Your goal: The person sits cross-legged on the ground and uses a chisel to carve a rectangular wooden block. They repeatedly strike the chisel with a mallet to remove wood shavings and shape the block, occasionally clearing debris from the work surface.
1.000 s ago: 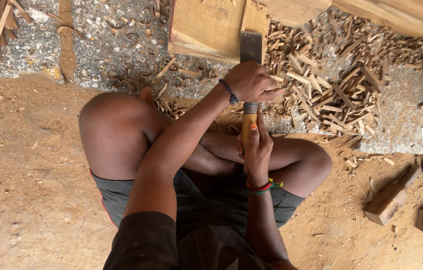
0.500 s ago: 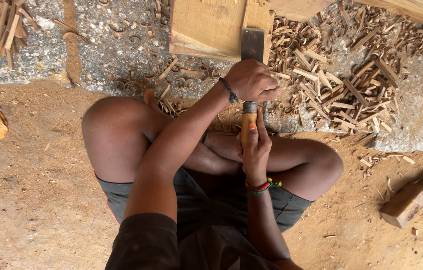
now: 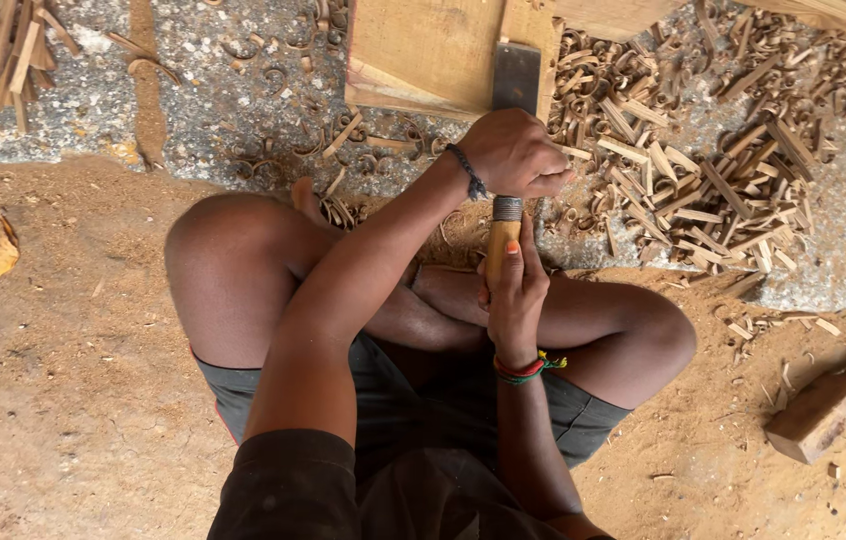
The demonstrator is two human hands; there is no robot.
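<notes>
My left hand (image 3: 513, 152) stays clenched around the chisel (image 3: 514, 75) just behind its wide blade, my right hand (image 3: 515, 290) still wrapped on the wooden handle below. The blade has crept slightly forward onto the wooden block (image 3: 433, 50) beyond my knuckles; shavings (image 3: 703, 180) lie to my right.

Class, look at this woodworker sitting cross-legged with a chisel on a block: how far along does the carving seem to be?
Done: plenty of wood is already off, judging by the curled shavings heaped beside the wooden block. In hand: the left hand grips the chisel near its metal collar, the right hand holds the wooden handle, and the blade rests on the block. Left: the block remains thick and squarish, so much shaping probably remains.
</notes>
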